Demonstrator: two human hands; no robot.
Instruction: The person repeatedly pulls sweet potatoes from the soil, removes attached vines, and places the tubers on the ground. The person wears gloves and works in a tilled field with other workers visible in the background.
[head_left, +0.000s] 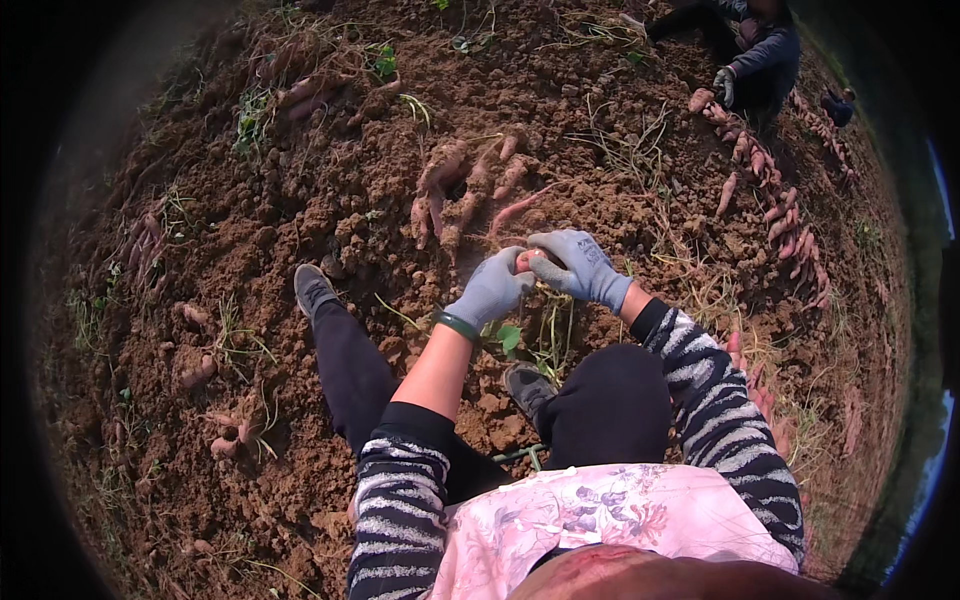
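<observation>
Both my hands wear grey-blue work gloves and meet in front of me, low over the soil. My left hand (493, 289) and my right hand (581, 268) are both closed around a reddish sweet potato (529, 259), of which only a part shows between the fingers. Just beyond them a cluster of soil-covered sweet potatoes (442, 169) lies in the dug earth, with a thin reddish root (519, 210) beside it. A green leaf (508, 337) and cut vine stems are near my left wrist.
A long row of sweet potatoes (787, 221) curves down the right side. A gloved person (765, 56) sits at its top end, and another person (838, 106) is farther off. More sweet potatoes (142, 244) and a clump (238, 435) lie on the left among clods and vines.
</observation>
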